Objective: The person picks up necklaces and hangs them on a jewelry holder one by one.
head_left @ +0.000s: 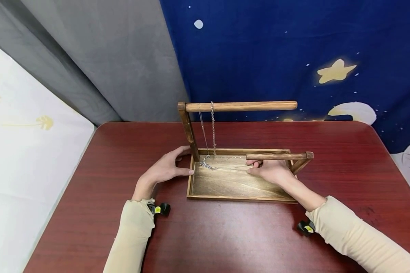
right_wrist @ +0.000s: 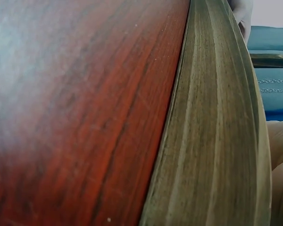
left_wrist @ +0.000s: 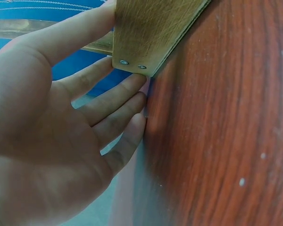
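My right hand [head_left: 273, 171] reaches over the tray floor, under the shorter bar, and pinches the fine chain of a silver necklace [head_left: 206, 163]. The chain stretches left from the fingertips to a sparkling pendant cluster lying near the tray's left end. At that end my left hand [head_left: 169, 167] touches the wooden tray [head_left: 239, 198], thumb on the end wall and fingers behind the post. Its fingers look fairly straight in the left wrist view, against the tray's screwed end [left_wrist: 146, 42]. In the right wrist view the tray's long side [right_wrist: 212, 117] hides most of the right hand.
A tall post [head_left: 188, 132] carries a long wooden bar [head_left: 246, 106], from which a thin chain [head_left: 203, 127] and a thicker silver chain [head_left: 213, 129] hang. A shorter bar [head_left: 276, 156] extends left from the right post [head_left: 300, 165]. Everything stands on a red-brown table [head_left: 239, 235].
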Demonstrator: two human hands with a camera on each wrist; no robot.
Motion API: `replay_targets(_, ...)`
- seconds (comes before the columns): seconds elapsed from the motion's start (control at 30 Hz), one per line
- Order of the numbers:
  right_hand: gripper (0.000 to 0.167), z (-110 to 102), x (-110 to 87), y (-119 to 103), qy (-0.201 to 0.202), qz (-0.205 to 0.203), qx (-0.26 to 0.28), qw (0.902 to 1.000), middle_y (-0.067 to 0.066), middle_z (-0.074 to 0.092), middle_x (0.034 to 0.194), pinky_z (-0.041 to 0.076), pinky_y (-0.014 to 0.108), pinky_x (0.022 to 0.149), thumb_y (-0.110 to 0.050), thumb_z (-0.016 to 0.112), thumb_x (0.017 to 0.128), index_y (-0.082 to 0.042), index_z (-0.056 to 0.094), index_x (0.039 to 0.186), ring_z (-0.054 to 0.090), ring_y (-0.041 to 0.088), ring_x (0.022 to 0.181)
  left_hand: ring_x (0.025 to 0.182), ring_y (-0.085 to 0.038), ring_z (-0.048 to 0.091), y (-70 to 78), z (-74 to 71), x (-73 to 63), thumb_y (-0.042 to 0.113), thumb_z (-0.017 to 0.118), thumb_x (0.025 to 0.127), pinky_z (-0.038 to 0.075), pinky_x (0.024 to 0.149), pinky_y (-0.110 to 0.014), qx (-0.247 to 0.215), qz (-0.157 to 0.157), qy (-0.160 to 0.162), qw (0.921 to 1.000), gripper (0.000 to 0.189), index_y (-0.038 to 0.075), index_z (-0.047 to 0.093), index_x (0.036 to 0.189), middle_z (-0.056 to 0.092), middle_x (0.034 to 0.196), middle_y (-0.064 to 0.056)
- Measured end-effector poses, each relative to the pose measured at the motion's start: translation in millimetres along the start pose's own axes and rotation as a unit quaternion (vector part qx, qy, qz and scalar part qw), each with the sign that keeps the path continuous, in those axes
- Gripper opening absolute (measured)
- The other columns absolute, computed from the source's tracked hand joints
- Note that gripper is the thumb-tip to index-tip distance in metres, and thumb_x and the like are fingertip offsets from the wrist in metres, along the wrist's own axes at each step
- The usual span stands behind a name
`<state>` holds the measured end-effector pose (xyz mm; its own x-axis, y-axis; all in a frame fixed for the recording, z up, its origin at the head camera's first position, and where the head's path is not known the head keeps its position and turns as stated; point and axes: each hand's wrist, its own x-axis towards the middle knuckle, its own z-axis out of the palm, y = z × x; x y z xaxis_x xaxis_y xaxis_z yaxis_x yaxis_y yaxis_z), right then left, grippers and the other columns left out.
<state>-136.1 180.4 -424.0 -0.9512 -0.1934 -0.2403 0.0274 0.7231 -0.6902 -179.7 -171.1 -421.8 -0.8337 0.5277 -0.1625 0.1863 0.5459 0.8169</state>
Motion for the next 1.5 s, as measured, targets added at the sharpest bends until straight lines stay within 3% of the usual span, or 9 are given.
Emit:
replay_targets(0.23,0.014,-1,1.6,1,0.008,-0.009,-0.004,0.9999,-0.008,0.068,0.083,0.041,0.026,0.073,-0.020,0.076,0.084,-0.014,0.075,0.096,0.051,0.007,0.072,0.138,-0.028,0.042,1.5,-1.3,2.6,0.020,0.084,0.082,0.034,0.113,-0.047,-0.009,0.017,0.000,0.9998,0.080,0.008,0.042,0.149,0.047,0.149,-0.011)
replay_targets(0.37,0.009,1,3.3,0,0.014,-0.013,-0.021,0.9996,-0.006,0.074,0.092,0.041,0.024,0.071,-0.021,0.076,0.084,-0.016,0.074,0.091,0.051,0.006,0.073,0.139,-0.025,0.041,1.1,-2.3,0.6,0.023,0.083,0.083,0.034,0.114,-0.045,0.004,0.003,-0.004,1.0000,0.081,0.012,0.040,0.151,0.045,0.150,-0.007)
replay_targets(0.5,0.007,4,3.3,0,0.025,-0.009,-0.034,0.9991,-0.008,0.074,0.090,0.040,0.022,0.069,-0.021,0.076,0.082,-0.019,0.076,0.089,0.051,0.005,0.072,0.140,-0.024,0.040,0.0,-2.7,-1.9,0.027,0.081,0.085,0.033,0.114,-0.046,0.011,-0.010,-0.010,0.9998,0.082,0.015,0.038,0.153,0.044,0.152,-0.005)
replay_targets(0.77,0.007,7,2.0,-2,0.035,-0.014,-0.086,0.9956,-0.012,0.059,0.071,0.041,0.029,0.068,-0.030,0.076,0.083,-0.025,0.075,0.078,0.050,0.008,0.067,0.139,-0.025,0.040,-1.5,-2.7,-0.4,0.026,0.081,0.085,0.033,0.114,-0.046,0.012,-0.004,-0.008,0.9999,0.081,0.014,0.038,0.152,0.044,0.152,-0.006)
replay_targets(0.97,0.012,6,-0.5,-2,0.021,0.003,-0.112,0.9935,-0.012,0.060,0.070,0.044,0.035,0.072,-0.032,0.075,0.087,-0.029,0.072,0.076,0.053,0.009,0.067,0.140,-0.025,0.039,-1.2,-2.5,1.4,0.025,0.081,0.085,0.033,0.114,-0.045,0.012,-0.002,-0.009,0.9999,0.081,0.014,0.038,0.152,0.043,0.152,-0.006)
replay_targets(1.33,0.015,10,-2.1,0,0.025,-0.027,-0.101,0.9942,-0.011,0.052,0.069,0.038,0.028,0.061,-0.023,0.072,0.088,-0.025,0.069,0.073,0.045,0.009,0.065,0.140,-0.026,0.039,-1.1,-1.2,-0.1,0.025,0.081,0.085,0.033,0.114,-0.047,0.008,-0.001,-0.008,0.9999,0.081,0.013,0.038,0.152,0.044,0.152,-0.006)
replay_targets(1.5,0.031,8,-4.9,1,0.038,-0.033,-0.096,0.9941,-0.008,0.039,0.063,0.030,0.027,0.056,-0.022,0.067,0.090,-0.021,0.049,0.065,0.038,0.010,0.061,0.139,-0.025,0.040,-1.7,-0.7,0.6,0.025,0.082,0.084,0.033,0.114,-0.046,0.005,0.002,-0.007,1.0000,0.081,0.013,0.039,0.152,0.045,0.151,-0.007)
